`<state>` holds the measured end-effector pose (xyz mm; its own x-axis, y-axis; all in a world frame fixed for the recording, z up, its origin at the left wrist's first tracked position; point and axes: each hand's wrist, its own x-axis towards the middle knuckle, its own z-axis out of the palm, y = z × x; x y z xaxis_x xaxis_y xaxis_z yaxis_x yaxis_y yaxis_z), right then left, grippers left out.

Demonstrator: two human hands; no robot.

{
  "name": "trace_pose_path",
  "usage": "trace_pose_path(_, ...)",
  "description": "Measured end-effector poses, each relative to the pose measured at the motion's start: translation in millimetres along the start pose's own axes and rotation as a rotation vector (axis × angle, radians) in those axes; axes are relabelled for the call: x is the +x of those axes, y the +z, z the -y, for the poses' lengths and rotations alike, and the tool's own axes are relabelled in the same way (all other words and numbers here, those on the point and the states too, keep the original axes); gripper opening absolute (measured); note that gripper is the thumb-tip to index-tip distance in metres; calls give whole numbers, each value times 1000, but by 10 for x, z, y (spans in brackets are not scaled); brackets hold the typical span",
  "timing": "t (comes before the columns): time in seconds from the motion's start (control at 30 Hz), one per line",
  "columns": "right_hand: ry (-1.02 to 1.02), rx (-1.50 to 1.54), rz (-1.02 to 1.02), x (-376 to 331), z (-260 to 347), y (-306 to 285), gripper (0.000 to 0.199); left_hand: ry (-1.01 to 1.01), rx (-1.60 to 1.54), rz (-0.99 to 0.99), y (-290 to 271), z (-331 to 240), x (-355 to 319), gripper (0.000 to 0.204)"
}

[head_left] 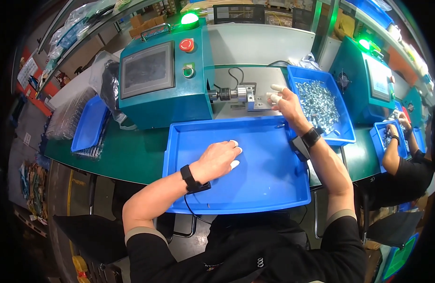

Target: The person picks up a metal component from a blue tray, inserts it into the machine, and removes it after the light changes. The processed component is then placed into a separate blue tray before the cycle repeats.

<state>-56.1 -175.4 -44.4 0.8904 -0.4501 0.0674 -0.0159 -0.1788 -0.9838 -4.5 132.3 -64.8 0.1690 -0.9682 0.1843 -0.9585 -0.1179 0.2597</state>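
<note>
White finger covers sit on the fingertips of both my hands. My left hand (217,159) is over the left half of a large blue tray (269,181), its thumb apart from the bent fingers and nothing visible between them. My right hand (287,104) reaches just right of a metal fixture (250,98), fingers spread and apart from it. That fixture lines up with the chuck (223,94) of a teal machine (191,101). One small dark metal piece (280,126) lies at the tray's far right corner.
Right of my right hand stands a blue bin (342,134) heaped with small shiny metal parts (317,101). A second teal machine (356,70) and a co-worker's arm (392,151) are farther right. An empty-looking blue tray (89,125) leans at the left on the green table (128,158).
</note>
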Motion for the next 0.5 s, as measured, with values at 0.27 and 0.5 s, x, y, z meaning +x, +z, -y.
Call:
trace_pose_path(0.27,-13,-21,-9,-25,68,157,54,17,-4,-50,15,12,22,23)
trace_pose_path(0.5,58,1,-30,81,107,139,53,-25,37,35,-11,-3,8,31)
